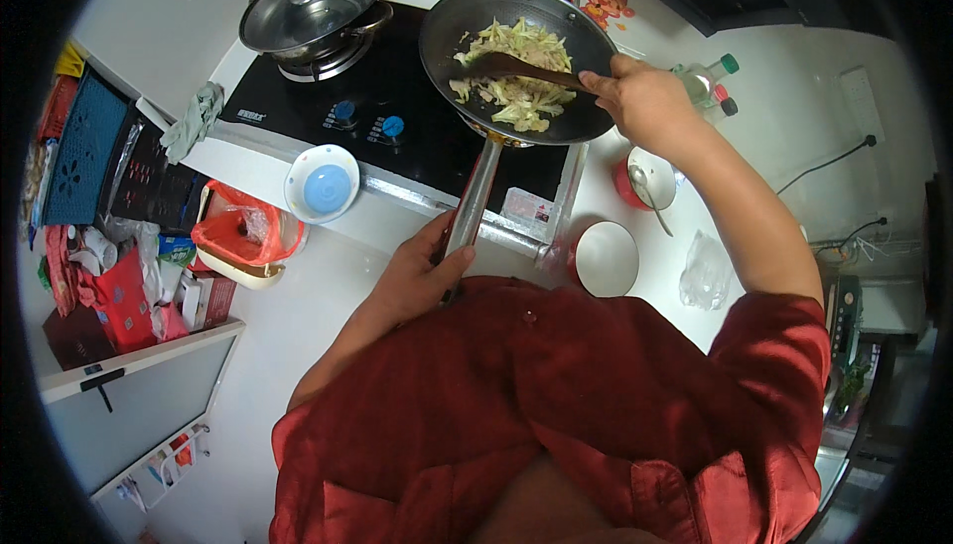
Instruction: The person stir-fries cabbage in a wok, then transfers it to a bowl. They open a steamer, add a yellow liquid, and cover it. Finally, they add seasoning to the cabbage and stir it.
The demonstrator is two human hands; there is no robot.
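Observation:
My left hand (423, 274) grips the long metal handle of a dark wok (588, 116) over the right side of the black gas hob (298, 134). Inside the wok lies a heap of pale green chopped vegetable (530, 45) mixed with lighter bits. My right hand (644, 101) reaches over the wok's right rim, closed around a dark wooden spatula (532, 71). The spatula's blade rests among the food on the left of the heap. Whatever burner lies beneath the wok is hidden.
A glass-lidded pot (313, 12) stands on the left burner. At the hob's front edge is a blue-and-white bowl (326, 185). On the right counter are a bowl with a spoon (651, 175), a white-lined red bowl (607, 259), bottles (700, 82) and a plastic bag (705, 272). A cloth (195, 121) hangs left.

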